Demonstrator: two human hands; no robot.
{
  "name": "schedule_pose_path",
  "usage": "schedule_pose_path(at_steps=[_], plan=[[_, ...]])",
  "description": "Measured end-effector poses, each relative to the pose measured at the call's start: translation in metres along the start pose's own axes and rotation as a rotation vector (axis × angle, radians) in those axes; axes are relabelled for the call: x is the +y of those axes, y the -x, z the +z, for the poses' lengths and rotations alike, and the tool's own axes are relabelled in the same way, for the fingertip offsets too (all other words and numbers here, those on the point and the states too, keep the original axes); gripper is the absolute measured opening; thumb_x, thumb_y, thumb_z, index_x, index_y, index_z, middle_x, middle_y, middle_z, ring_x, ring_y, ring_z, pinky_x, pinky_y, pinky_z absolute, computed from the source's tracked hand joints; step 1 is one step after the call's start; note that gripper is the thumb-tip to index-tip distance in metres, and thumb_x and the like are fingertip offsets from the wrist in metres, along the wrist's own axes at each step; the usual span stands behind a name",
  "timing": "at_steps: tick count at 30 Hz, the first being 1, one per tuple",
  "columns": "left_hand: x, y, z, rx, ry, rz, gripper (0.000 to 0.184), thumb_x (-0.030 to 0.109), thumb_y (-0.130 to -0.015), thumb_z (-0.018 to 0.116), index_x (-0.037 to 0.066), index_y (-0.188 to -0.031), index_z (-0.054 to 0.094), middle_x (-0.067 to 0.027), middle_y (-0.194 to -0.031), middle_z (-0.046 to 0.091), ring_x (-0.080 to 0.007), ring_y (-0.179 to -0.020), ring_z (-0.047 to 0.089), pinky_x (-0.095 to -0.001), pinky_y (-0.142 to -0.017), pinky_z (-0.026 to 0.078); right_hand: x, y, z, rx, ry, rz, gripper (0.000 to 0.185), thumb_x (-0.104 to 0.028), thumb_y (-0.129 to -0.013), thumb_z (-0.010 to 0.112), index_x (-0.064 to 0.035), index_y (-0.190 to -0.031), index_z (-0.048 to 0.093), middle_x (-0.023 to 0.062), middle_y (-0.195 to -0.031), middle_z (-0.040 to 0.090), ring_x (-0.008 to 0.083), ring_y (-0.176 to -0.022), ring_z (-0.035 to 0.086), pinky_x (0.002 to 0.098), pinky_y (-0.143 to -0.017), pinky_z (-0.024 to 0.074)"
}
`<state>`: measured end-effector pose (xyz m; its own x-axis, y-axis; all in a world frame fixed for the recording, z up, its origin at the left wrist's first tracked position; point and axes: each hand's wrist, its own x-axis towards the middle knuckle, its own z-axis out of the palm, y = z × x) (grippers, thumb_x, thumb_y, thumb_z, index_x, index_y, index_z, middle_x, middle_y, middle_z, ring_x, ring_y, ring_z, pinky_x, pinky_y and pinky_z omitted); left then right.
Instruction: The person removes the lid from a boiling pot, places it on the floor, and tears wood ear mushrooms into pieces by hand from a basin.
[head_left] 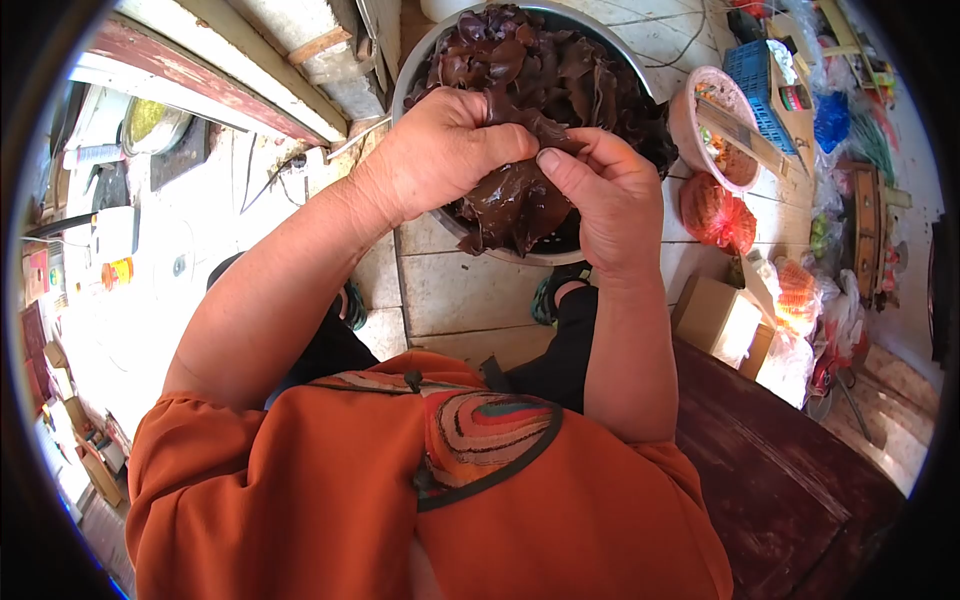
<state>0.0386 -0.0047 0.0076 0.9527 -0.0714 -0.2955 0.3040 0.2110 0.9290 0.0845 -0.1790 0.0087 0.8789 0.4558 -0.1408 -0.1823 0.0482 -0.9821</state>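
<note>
A wide metal basin (402, 85) stands on the floor in front of me, heaped with wet, dark brown wood ear mushrooms (590, 75). Over its near side, my left hand (440, 150) pinches a wood ear mushroom (515, 205) between thumb and bent fingers. My right hand (615, 200) grips the same dark, glossy piece from the other side, thumb on top. Both thumb tips nearly meet at its upper edge. Folds of the piece hang down below the hands toward the basin's near rim. Some fingertips are hidden behind it.
Right of the basin stand a pink tub (678, 120) with scraps and a board across it, a blue crate (752, 75), a red plastic bag (715, 215) and a cardboard box (715, 315). A dark wooden surface (770, 460) lies at lower right. A door frame (240, 75) rises at left.
</note>
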Motion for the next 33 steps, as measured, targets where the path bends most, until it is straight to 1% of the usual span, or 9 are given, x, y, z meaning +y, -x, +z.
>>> schedule_pose_path(at_steps=[3, 7, 10, 12, 16, 19, 21, 31, 33], plan=[[-0.001, 0.002, 0.0, 0.003, -0.17, 0.08, 0.016, 0.012, -0.086, 0.059, 0.001, -0.095, 0.066, 0.0, -0.082, 0.065, -0.006, -0.074, 0.057, -0.0214, -0.069, 0.048, 0.001, 0.0, 0.0, 0.012, 0.077, -0.011, 0.012, -0.001, -0.078, 0.068, 0.001, -0.089, 0.066, -0.0033, -0.07, 0.059, 0.002, -0.061, 0.052, 0.0167, -0.055, 0.0429], [-0.001, 0.004, 0.002, 0.013, -0.26, 0.11, 0.016, 0.012, -0.086, 0.059, 0.0, -0.095, 0.066, 0.0007, -0.081, 0.064, -0.005, -0.074, 0.056, -0.0212, -0.069, 0.048, -0.001, 0.001, 0.004, 0.033, 0.137, -0.032, 0.01, -0.001, -0.076, 0.068, 0.0006, -0.086, 0.065, -0.0039, -0.066, 0.058, 0.0015, -0.058, 0.05, 0.0165, -0.052, 0.0414], [-0.004, 0.004, 0.006, 0.019, -0.182, 0.123, 0.015, 0.01, -0.086, 0.058, 0.0, -0.094, 0.065, 0.0002, -0.082, 0.064, -0.0055, -0.074, 0.057, -0.0213, -0.07, 0.048, 0.001, 0.001, 0.005, 0.03, 0.157, -0.061, 0.009, 0.001, -0.075, 0.066, 0.0008, -0.083, 0.064, -0.004, -0.065, 0.057, 0.0012, -0.057, 0.05, 0.0163, -0.051, 0.0402], [-0.005, 0.005, 0.008, 0.009, 0.021, 0.096, 0.014, 0.007, -0.085, 0.058, 0.0, -0.094, 0.065, -0.0013, -0.084, 0.064, -0.0074, -0.075, 0.058, -0.0221, -0.07, 0.049, -0.002, 0.003, 0.008, 0.022, 0.092, -0.052, 0.008, 0.002, -0.074, 0.065, 0.0011, -0.082, 0.063, -0.0035, -0.066, 0.057, 0.0009, -0.058, 0.05, 0.0168, -0.05, 0.0403], [-0.009, 0.005, 0.013, 0.034, 0.176, 0.065, 0.014, 0.005, -0.083, 0.058, 0.0, -0.094, 0.064, -0.0038, -0.085, 0.065, -0.0103, -0.074, 0.06, -0.0239, -0.069, 0.051, -0.002, 0.004, 0.009, 0.009, 0.061, -0.069, 0.009, 0.004, -0.074, 0.063, 0.0018, -0.082, 0.062, -0.0032, -0.067, 0.057, 0.0007, -0.058, 0.049, 0.0171, -0.05, 0.0404], [-0.009, 0.006, 0.016, 0.046, 0.345, -0.018, 0.016, 0.002, -0.081, 0.057, 0.0, -0.096, 0.063, -0.006, -0.086, 0.065, -0.0131, -0.074, 0.062, -0.0269, -0.068, 0.053, -0.001, 0.004, 0.008, -0.012, 0.063, -0.084, 0.01, 0.004, -0.073, 0.064, 0.0026, -0.083, 0.062, -0.0033, -0.067, 0.057, 0.0008, -0.058, 0.049, 0.0173, -0.05, 0.0405], [-0.008, 0.007, 0.02, 0.107, 0.416, -0.038, 0.014, 0.009, -0.081, 0.061, -0.002, -0.089, 0.064, -0.0072, -0.079, 0.064, -0.0146, -0.065, 0.061, -0.0277, -0.059, 0.052, -0.001, 0.004, 0.008, -0.016, 0.094, -0.114, 0.01, 0.004, -0.073, 0.063, 0.0027, -0.083, 0.062, -0.0036, -0.067, 0.057, 0.001, -0.058, 0.049, 0.0173, -0.05, 0.0407], [-0.007, 0.011, 0.016, 0.124, 0.45, -0.11, 0.016, 0.009, -0.081, 0.059, -0.005, -0.089, 0.061, -0.0092, -0.077, 0.063, -0.0153, -0.064, 0.061, -0.0277, -0.055, 0.051, 0.007, 0.003, 0.01, -0.061, 0.118, -0.144, 0.011, 0.002, -0.073, 0.063, 0.0021, -0.083, 0.062, -0.0026, -0.069, 0.058, 0.0017, -0.059, 0.049, 0.0177, -0.052, 0.0418], [-0.009, 0.009, 0.011, 0.09, 0.35, -0.092, 0.017, 0.006, -0.083, 0.056, -0.002, -0.097, 0.061, -0.0057, -0.084, 0.063, -0.0131, -0.073, 0.061, -0.026, -0.068, 0.052, 0.007, 0.001, 0.011, -0.031, 0.016, -0.101, 0.012, 0.001, -0.076, 0.065, 0.0019, -0.087, 0.063, -0.0018, -0.071, 0.059, 0.0026, -0.061, 0.051, 0.0177, -0.055, 0.043]])
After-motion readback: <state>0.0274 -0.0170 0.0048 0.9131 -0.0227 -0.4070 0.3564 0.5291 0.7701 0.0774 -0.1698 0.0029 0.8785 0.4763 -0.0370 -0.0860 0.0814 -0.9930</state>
